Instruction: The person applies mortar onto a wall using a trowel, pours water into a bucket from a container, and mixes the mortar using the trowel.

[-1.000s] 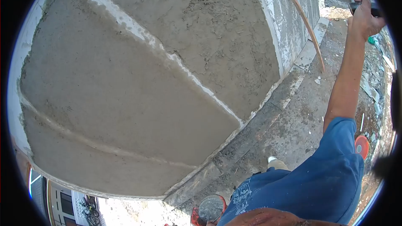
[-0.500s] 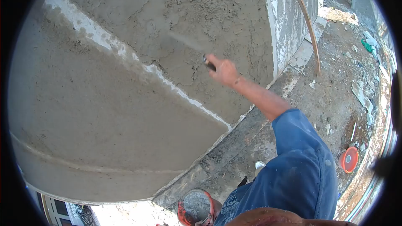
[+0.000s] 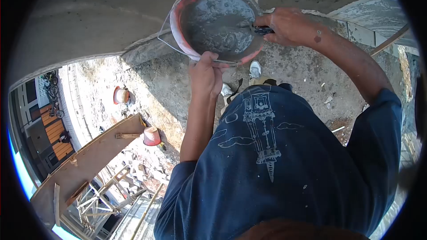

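A red bucket (image 3: 177, 30) with a pale, mortar-smeared rim is held up in front of the plastered wall. Wet grey mortar (image 3: 218, 23) fills part of it. My left hand (image 3: 204, 73) is closed on the near side of the rim. At the right side of the bucket, my right hand (image 3: 287, 26) grips a trowel by its dark handle (image 3: 263, 30). The trowel's blade points into the bucket and is mostly lost in the mortar. A wire bail hangs off the bucket's left side.
The plastered wall (image 3: 98, 31) runs across the top. Two other buckets, one whitish (image 3: 121, 95) and one red (image 3: 152, 137), stand on the sunlit ground at left. A large wooden board (image 3: 93, 155) and timber frames (image 3: 102, 200) lie lower left. A curved wooden strip (image 3: 391, 40) leans at right.
My right hand has come away from the wall and down to the bucket with the trowel. The bucket is now higher in view, held by my left hand. The view has turned downward and left.
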The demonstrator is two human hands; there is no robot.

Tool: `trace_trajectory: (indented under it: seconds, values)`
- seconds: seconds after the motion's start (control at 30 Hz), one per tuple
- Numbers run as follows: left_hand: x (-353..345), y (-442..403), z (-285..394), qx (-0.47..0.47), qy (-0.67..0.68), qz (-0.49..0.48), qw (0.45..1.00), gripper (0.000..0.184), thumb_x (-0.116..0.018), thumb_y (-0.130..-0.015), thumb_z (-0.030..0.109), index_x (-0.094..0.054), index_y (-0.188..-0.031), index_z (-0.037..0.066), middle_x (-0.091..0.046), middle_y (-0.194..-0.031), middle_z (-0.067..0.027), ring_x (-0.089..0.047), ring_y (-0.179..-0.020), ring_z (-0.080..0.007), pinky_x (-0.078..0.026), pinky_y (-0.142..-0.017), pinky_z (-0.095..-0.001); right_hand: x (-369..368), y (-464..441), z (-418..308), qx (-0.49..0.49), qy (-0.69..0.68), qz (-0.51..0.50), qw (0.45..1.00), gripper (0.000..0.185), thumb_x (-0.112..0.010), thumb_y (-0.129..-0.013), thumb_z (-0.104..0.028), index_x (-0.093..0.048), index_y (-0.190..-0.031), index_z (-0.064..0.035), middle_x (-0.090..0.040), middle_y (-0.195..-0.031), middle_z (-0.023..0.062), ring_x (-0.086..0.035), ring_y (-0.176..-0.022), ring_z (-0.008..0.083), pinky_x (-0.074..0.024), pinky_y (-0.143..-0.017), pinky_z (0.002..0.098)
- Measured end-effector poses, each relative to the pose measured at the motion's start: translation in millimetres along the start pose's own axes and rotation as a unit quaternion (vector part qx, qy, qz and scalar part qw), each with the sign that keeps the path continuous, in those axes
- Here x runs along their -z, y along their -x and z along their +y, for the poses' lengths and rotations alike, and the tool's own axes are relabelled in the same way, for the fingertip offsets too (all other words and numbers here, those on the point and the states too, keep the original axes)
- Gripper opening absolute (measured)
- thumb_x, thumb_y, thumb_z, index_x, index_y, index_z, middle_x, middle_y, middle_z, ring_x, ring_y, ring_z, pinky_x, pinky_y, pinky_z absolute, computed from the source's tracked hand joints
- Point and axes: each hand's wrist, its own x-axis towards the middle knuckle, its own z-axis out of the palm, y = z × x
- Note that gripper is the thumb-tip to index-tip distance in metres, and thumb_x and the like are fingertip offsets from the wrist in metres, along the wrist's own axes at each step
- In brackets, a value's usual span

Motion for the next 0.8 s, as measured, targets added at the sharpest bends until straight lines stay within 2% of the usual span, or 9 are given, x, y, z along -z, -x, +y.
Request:
trace_trajectory:
  seconds: [0.17, 0.23, 0.4, 0.5, 0.53, 0.6, 0.63, 0.7, 0.8]
  values:
    - [-14, 0, -11, -0.036, -0.043, -0.033, 0.998, 0.025, -0.054, -0.083, 0.0, -0.054, -0.107, -0.007, -0.063, -0.095, -0.0161, -0.067, -0.069, -0.0284, -0.06, -0.058, -0.0374, -31, -10, 7, 0.039, -0.219, -0.053, 0.973, 0.056, -0.069, -0.09, -0.028, -0.054, -0.138, -0.0041, -0.071, -0.086, 0.0111, -0.069, -0.077, 0.022, -0.0529, -0.071, 0.0374]
    - [-14, 4, -9, -0.053, -0.035, -0.041, 0.997, 0.023, -0.054, -0.083, 0.001, -0.055, -0.105, -0.006, -0.063, -0.096, -0.0166, -0.067, -0.068, -0.0284, -0.06, -0.058, -0.0375, -7, 1, 0, -0.051, -0.342, -0.188, 0.919, 0.061, -0.069, -0.09, -0.029, -0.05, -0.141, -0.0016, -0.066, -0.074, 0.0073, -0.064, -0.06, 0.0147, -0.0503, -0.058, 0.0311]
    - [22, 2, -11, 0.056, 0.004, 0.006, 0.998, 0.017, -0.055, -0.084, 0.005, -0.055, -0.099, -0.004, -0.063, -0.098, -0.0181, -0.067, -0.07, -0.0299, -0.059, -0.065, -0.0449, -29, 20, 8, -0.035, -0.609, -0.236, 0.756, 0.049, -0.066, -0.093, -0.024, -0.053, -0.136, -0.0054, -0.054, -0.067, -0.0019, -0.05, -0.051, 0.0047, -0.0387, -0.047, 0.0214]
    - [53, -16, -15, 0.088, 0.015, 0.008, 0.996, 0.041, -0.048, -0.079, 0.004, -0.049, -0.116, -0.012, -0.064, -0.107, -0.0253, -0.067, -0.087, -0.0401, -0.059, -0.077, -0.0504, -53, 24, -3, -0.015, -0.734, -0.168, 0.658, 0.053, -0.059, -0.09, -0.011, -0.046, -0.141, -0.0063, -0.054, -0.072, -0.0012, -0.05, -0.055, 0.0046, -0.0401, -0.047, 0.0209]
    - [58, -23, -13, 0.084, 0.03, 0.031, 0.996, 0.009, -0.05, -0.082, 0.004, -0.053, -0.086, -0.003, -0.061, -0.086, -0.0237, -0.066, -0.071, -0.0386, -0.06, -0.066, -0.052, -63, 22, -4, 0.007, -0.757, -0.135, 0.639, 0.055, -0.057, -0.088, -0.008, -0.045, -0.142, -0.0074, -0.055, -0.073, -0.0001, -0.051, -0.057, 0.0053, -0.0424, -0.048, 0.0211]
    - [94, -47, -11, 0.089, -0.098, 0.039, 0.99, 0.014, -0.051, -0.079, 0.007, -0.05, -0.086, -0.006, -0.061, -0.084, -0.0279, -0.064, -0.072, -0.0416, -0.058, -0.073, -0.0576, -64, 32, -7, 0.065, -0.831, -0.08, 0.547, 0.059, -0.056, -0.087, -0.006, -0.043, -0.144, -0.0102, -0.058, -0.078, 0.0016, -0.056, -0.059, 0.008, -0.0473, -0.05, 0.0233]
    - [118, -68, -17, 0.12, -0.08, 0.07, 0.987, 0.062, -0.05, -0.076, 0.008, -0.036, -0.132, -0.014, -0.055, -0.122, -0.0334, -0.059, -0.112, -0.045, -0.052, -0.093, -0.0606, -57, 42, -7, 0.078, -0.834, -0.024, 0.546, 0.06, -0.055, -0.087, -0.005, -0.041, -0.145, -0.0103, -0.06, -0.084, 0.0039, -0.059, -0.065, 0.0092, -0.05, -0.052, 0.0251]
    - [105, -59, -14, 0.09, 0.043, 0.04, 0.994, 0.03, -0.046, -0.077, 0.005, -0.043, -0.099, -0.014, -0.052, -0.115, -0.0398, -0.063, -0.085, -0.0491, -0.056, -0.077, -0.0653, -34, 62, 4, 0.112, -0.853, 0.092, 0.502, 0.06, -0.058, -0.086, -0.008, -0.04, -0.144, -0.0111, -0.06, -0.089, 0.0048, -0.061, -0.071, 0.0106, -0.0517, -0.055, 0.0256]
    - [94, -57, -7, 0.08, 0.071, 0.022, 0.994, 0.03, -0.046, -0.077, 0.005, -0.043, -0.1, -0.015, -0.052, -0.116, -0.0394, -0.063, -0.086, -0.0493, -0.056, -0.078, -0.0656, 25, 137, 12, 0.136, -0.816, 0.365, 0.426, 0.066, -0.065, -0.087, -0.01, -0.036, -0.146, -0.0116, -0.059, -0.105, 0.0077, -0.066, -0.083, 0.0145, -0.0557, -0.057, 0.0279]
